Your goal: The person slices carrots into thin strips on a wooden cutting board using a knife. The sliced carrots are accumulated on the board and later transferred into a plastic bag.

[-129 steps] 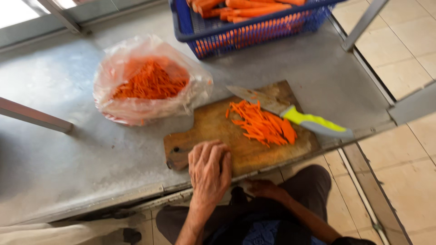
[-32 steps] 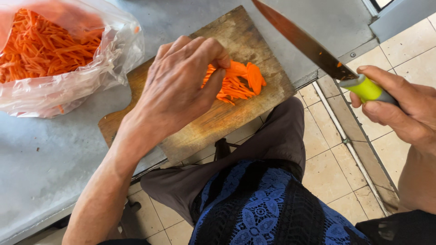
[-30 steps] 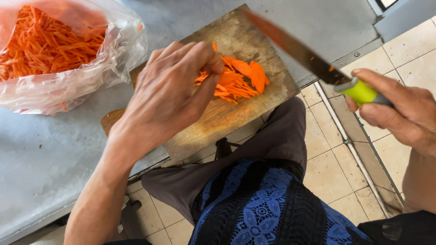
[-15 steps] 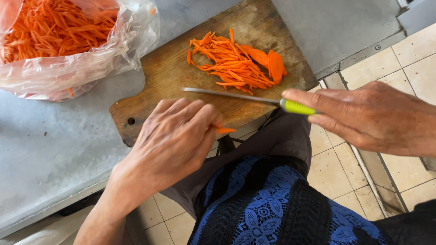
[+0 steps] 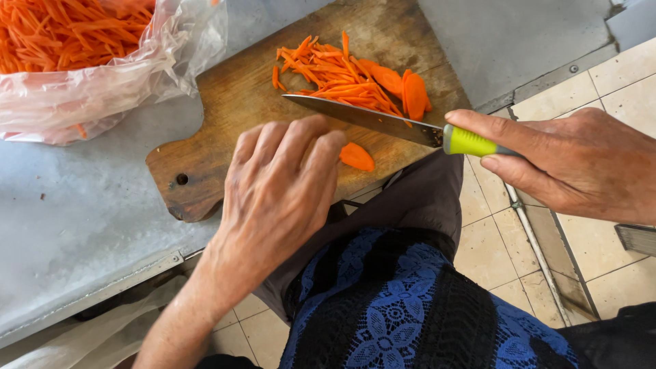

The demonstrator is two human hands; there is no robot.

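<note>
While your right hand (image 5: 574,164) wraps closed around the yellow-green handle of the knife (image 5: 383,123), the blade lies nearly flat across the cutting board (image 5: 239,89), its tip pointing toward your left. Your left hand (image 5: 280,191) rests palm down on the near edge of the board with the fingers (image 5: 321,147) slightly curled and close together; whether they press on anything beneath them you cannot tell from this view. Just beside those fingertips, on the near side of the blade, lies a single carrot slice (image 5: 357,156). Beyond the blade sits a pile of carrot strips (image 5: 328,72) with a few wider slices at its right end. On the metal table (image 5: 82,205), near the far left corner of the board, a clear plastic bag (image 5: 102,82) holds more shredded carrot. Below the table edge your lap shows a blue-and-black lace garment (image 5: 403,301).
</note>
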